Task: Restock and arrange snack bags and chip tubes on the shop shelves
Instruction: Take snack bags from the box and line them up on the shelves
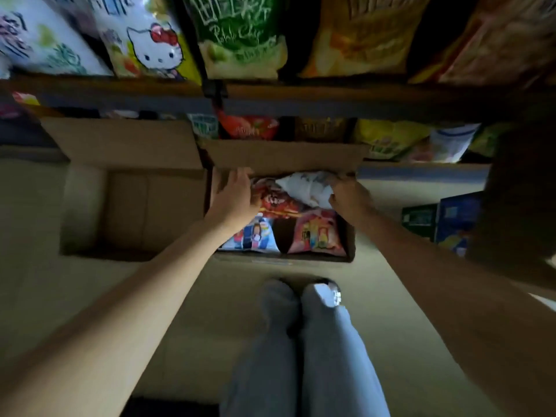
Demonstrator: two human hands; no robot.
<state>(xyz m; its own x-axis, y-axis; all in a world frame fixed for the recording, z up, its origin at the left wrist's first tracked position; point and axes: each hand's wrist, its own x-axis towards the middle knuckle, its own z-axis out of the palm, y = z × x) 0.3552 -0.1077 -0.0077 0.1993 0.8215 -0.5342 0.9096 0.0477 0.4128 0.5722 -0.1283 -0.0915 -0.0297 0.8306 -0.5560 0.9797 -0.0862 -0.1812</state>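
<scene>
A cardboard box (285, 156) on the floor holds snack bags: a white bag (304, 188) on top, a red bag (276, 203) under it, a blue-and-white bag (252, 236) and a pink bag (316, 233) at the near side. My left hand (233, 194) reaches into the box's left side, fingers curled against the red bag's edge. My right hand (346, 197) grips the white bag's right end. Above, shelves carry a cat-print bag (150, 46), a green chip bag (237, 34) and a yellow bag (361, 34).
An empty open cardboard box (135, 206) stands left of the full one. A lower shelf (301, 127) holds red, brown and yellow-green bags. Dark green and blue cartons (445, 218) sit at the right. My legs and shoes (301, 341) stand just before the box.
</scene>
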